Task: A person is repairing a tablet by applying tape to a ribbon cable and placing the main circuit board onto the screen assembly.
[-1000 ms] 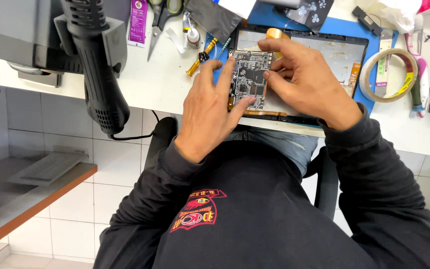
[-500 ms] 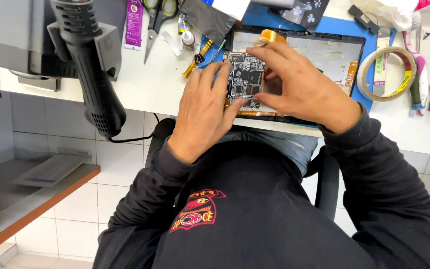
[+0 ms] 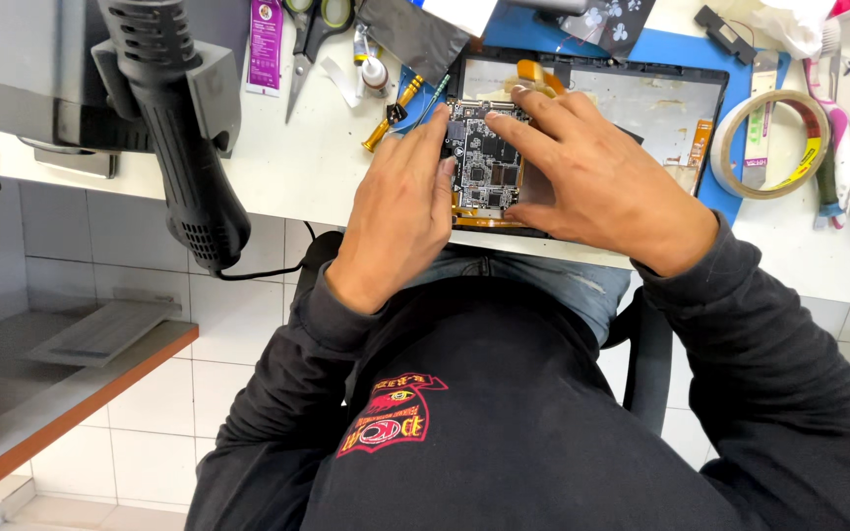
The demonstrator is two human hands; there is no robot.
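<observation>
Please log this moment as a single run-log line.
left hand: fingers on circuit board left edge | right hand: fingers pressing board from right | board: inside opened tablet | nearby: tape roll, scissors

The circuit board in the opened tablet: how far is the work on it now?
Done: the tablet shell lies opened on the blue mat. In hand: the left hand and right hand both press fingertips on the circuit board inside it. Left: the shell has no cover on; scissors and tape roll lie untouched.
</observation>
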